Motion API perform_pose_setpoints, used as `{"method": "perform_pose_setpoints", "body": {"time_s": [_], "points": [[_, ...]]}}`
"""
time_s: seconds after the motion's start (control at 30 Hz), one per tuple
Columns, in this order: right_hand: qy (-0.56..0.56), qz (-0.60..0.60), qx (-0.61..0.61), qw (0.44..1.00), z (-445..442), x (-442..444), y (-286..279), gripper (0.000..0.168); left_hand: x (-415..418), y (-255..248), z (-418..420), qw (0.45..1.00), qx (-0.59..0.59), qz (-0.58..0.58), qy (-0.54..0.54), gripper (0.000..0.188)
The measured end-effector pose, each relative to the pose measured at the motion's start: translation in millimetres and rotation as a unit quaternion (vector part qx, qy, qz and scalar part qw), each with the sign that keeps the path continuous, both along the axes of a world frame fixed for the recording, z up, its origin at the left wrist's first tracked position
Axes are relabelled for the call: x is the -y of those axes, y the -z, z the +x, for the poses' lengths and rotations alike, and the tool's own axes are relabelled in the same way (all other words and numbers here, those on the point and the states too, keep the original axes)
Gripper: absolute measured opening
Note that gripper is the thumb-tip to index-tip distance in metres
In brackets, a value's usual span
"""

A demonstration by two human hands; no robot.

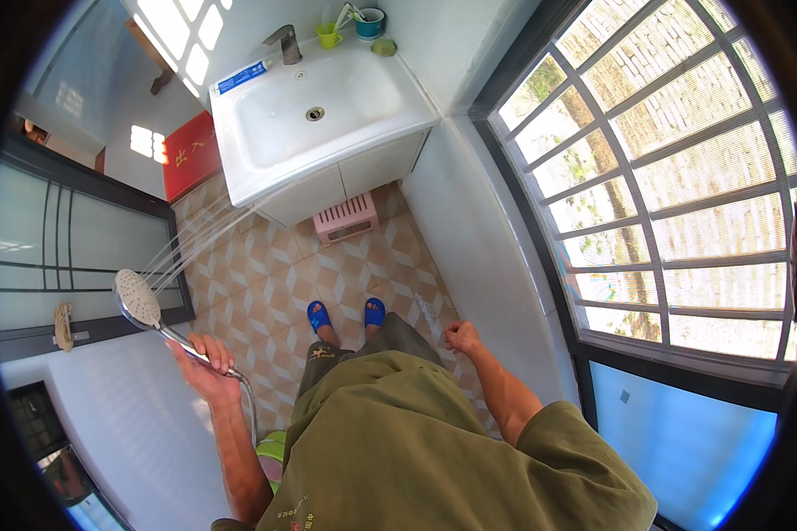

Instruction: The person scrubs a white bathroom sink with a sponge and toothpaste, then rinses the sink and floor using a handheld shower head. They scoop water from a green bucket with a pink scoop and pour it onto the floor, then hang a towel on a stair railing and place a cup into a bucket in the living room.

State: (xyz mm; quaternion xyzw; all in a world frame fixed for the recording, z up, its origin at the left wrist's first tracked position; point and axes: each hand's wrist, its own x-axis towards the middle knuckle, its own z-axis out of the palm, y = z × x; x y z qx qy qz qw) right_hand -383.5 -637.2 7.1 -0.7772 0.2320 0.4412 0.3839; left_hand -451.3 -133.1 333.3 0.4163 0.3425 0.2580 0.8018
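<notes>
My left hand (212,372) grips the handle of a chrome handheld shower head (139,299) with a pale nozzle face. Jets of water leave it towards the upper right, passing near the front left of the white washbasin (372,136). A metal hose runs down from the handle past my wrist. My right hand (461,337) hangs at my right side, its fingers curled; no object shows in it. Patterned floor tiles (259,279) lie beneath, and my feet are in blue slippers (319,316).
A pink plastic stool (347,219) sits partly under the basin cabinet. The basin bears a faucet (285,45), a toothpaste tube (241,78) and cups (370,25). A glazed door (99,239) is on the left, a red mat (189,156) beyond it, a barred window (651,199) on the right.
</notes>
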Motion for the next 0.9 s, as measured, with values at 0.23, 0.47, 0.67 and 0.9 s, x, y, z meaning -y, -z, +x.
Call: {"method": "perform_pose_setpoints", "body": {"time_s": [0.23,0.47,0.67,0.9], "points": [[-0.009,-0.013,0.0,1.0,-8.3,1.3,-2.5,0.02,-1.1,11.7,-7.9,0.999,-0.036,-0.02,-0.004,0.058],[-0.016,-0.01,-0.005,1.0,-6.8,2.6,0.2,0.021,19.7,34.3,-19.0,0.989,-0.123,-0.047,0.065,0.058],[-0.008,-0.008,-0.007,1.0,-8.5,6.0,-3.4,0.02,34.8,48.6,-29.7,0.97,-0.179,-0.042,0.161,0.056],[-0.067,-0.028,0.014,0.997,-6.7,8.2,3.2,0.015,33.4,51.0,-37.1,0.985,-0.141,0.012,0.097,0.055]]}}
